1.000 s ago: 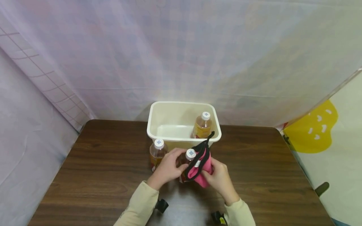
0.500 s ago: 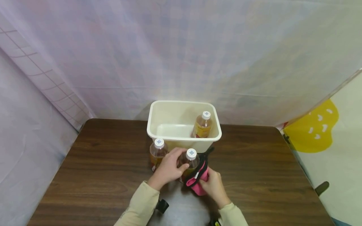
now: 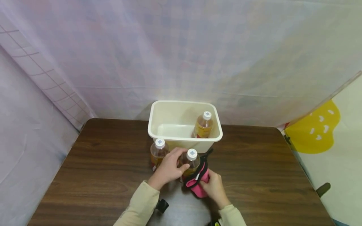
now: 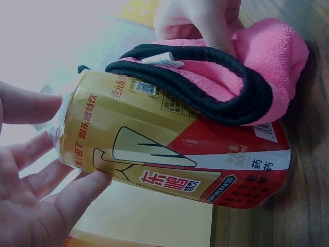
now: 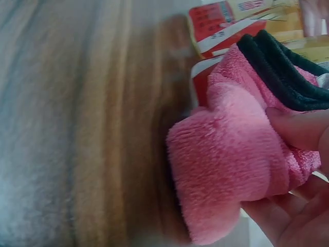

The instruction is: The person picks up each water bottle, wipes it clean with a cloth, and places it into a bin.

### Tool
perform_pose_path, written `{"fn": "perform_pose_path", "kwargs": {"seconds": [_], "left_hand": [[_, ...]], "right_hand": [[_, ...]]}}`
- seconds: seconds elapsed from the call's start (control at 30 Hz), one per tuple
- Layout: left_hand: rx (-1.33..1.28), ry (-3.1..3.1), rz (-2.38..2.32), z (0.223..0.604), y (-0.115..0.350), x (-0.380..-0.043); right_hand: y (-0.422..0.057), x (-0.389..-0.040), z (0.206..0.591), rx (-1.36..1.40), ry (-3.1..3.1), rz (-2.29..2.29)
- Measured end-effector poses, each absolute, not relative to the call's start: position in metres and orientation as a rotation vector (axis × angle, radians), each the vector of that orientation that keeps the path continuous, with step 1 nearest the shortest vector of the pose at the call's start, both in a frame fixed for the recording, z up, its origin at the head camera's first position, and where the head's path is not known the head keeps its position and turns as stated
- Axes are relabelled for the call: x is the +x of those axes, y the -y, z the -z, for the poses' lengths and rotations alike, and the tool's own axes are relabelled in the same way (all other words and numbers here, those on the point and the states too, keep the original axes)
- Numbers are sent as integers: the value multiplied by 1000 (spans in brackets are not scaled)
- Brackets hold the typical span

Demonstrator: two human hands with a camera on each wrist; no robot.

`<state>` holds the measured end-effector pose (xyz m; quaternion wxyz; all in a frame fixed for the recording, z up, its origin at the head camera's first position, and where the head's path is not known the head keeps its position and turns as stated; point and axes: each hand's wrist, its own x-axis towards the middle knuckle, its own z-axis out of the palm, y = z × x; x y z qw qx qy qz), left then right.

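Observation:
My left hand (image 3: 169,169) grips a drink bottle (image 4: 169,139) around its shoulder, below the white cap (image 3: 192,153). The bottle stands upright on the table, its label yellow and red. Against its right side lies a pink plush cloth (image 5: 226,154) with black edging and a small white tag (image 4: 159,60). My right hand (image 3: 215,186) pinches the bunched cloth between thumb and fingers. Some of the right fingers are hidden behind the cloth in the head view. A second bottle (image 3: 159,152) stands just left of my left hand.
Behind the hands a cream plastic bin (image 3: 181,139) stands near the table's back edge. A third bottle (image 3: 203,125) is upright in its right side. The brown wooden table (image 3: 99,169) ends at a pale curtain (image 3: 181,56) behind.
My right hand has moved the pink cloth down and a little toward me along the bottle's right side. My left hand keeps its hold on the bottle in the same place.

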<state>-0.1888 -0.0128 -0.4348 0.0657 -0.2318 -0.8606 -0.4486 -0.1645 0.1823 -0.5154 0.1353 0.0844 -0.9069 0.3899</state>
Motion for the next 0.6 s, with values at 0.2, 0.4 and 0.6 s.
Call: {"fn": "perform_pose_path", "kwargs": {"seconds": [0.2, 0.4, 0.6], "left_hand": [[-691, 2610, 1391, 434, 12, -188], [-682, 2623, 1405, 432, 13, -188], [-685, 2613, 1404, 434, 13, -190]], "right_hand": [[-183, -162, 496, 270, 2599, -1157], [-182, -162, 467, 338, 2527, -1158], [-180, -164, 442, 395, 2479, -1113]]}}
